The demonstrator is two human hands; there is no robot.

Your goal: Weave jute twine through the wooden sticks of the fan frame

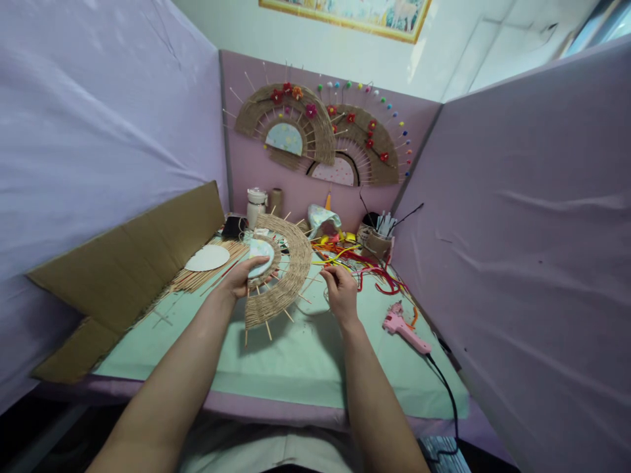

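Note:
My left hand grips a half-round woven fan by its pale blue centre, the thumb lying on the cloth. Twine is wrapped in a wide outer band and a narrow inner one, and thin wooden sticks poke out past the rim. Just right of that rim, my right hand is closed in a pinch. A thin strand of twine seems to run from the fan to its fingertips. More of the strand hangs below these fingers, too fine to follow fully.
A pink glue gun with a black cord lies at the right. Coloured pipe cleaners spread behind my right hand. Wooden sticks and a white oval lie left, beside a cardboard sheet. Finished fans hang behind.

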